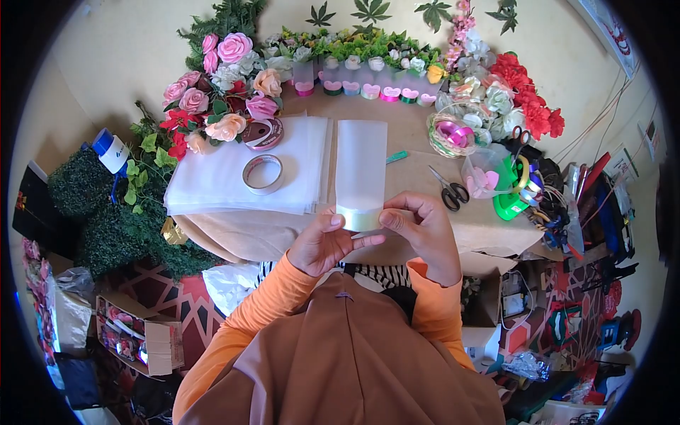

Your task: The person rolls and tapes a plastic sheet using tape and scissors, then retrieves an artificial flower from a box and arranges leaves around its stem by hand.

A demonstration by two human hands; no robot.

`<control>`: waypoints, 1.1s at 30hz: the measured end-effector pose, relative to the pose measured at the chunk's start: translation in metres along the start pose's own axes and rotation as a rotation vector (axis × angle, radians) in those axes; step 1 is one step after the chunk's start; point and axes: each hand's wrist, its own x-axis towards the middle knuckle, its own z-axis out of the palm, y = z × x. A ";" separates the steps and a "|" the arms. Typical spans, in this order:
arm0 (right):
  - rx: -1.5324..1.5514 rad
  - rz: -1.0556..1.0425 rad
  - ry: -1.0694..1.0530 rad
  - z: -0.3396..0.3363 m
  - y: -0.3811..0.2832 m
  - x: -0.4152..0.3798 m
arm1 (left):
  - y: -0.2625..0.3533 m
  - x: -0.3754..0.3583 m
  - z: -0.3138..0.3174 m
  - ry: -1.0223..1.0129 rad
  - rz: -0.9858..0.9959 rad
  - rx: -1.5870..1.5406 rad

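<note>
Both of my hands hold a rolled sleeve of translucent white sheet (pixel 362 159) near the table's front edge. Around its near end runs a pale, shiny ribbon band (pixel 360 218). My left hand (pixel 322 241) grips the band's left side between thumb and fingers, with one finger stretched out beneath. My right hand (pixel 423 230) pinches the band's right side with thumb and forefinger. Left of the sleeve lies a stack of translucent sheets (pixel 212 173), bearing a roll of tape (pixel 262 174) and a spool of dark red ribbon (pixel 263 133). Black-handled scissors (pixel 453 195) rest to the right.
A green cutter (pixel 397 156) lies beside the sleeve. Several finished sleeves (pixel 352 79) with ribbon bands and heart labels stand at the back among artificial flowers (pixel 234 85). A wicker basket (pixel 448 145) of ribbon and a green tape dispenser (pixel 507 202) occupy the right side.
</note>
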 end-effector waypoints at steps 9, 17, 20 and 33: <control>-0.019 -0.033 0.010 -0.006 0.005 0.002 | 0.003 0.001 0.000 0.042 0.039 0.131; -0.068 -0.031 0.028 -0.005 0.005 0.002 | 0.002 0.001 0.001 0.038 0.045 0.107; -0.047 -0.035 0.031 -0.005 0.005 0.002 | 0.002 0.002 0.000 0.032 0.040 0.079; 0.008 0.016 0.020 -0.001 0.004 0.004 | 0.002 0.002 -0.001 0.007 0.039 0.050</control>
